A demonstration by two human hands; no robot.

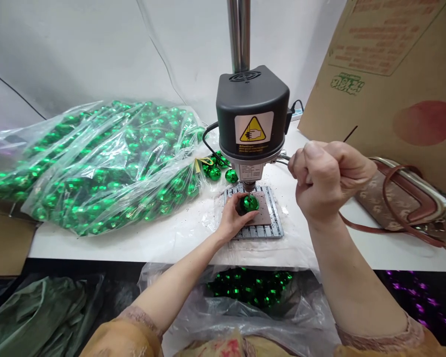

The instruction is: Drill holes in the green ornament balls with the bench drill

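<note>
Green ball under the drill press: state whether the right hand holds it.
No, the left hand holds the green ball, while the right hand is raised beside the drill press.

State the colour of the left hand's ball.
The ball is shiny green, seen in the head view.

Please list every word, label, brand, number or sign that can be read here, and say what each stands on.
"Attention": on the drill, below a yellow triangle sign showing a hand; the lines under it are too small to read.
Metal plate label below the drill's black housing: too small to read.
Cardboard: red print and green print, both too blurred to read.
</note>
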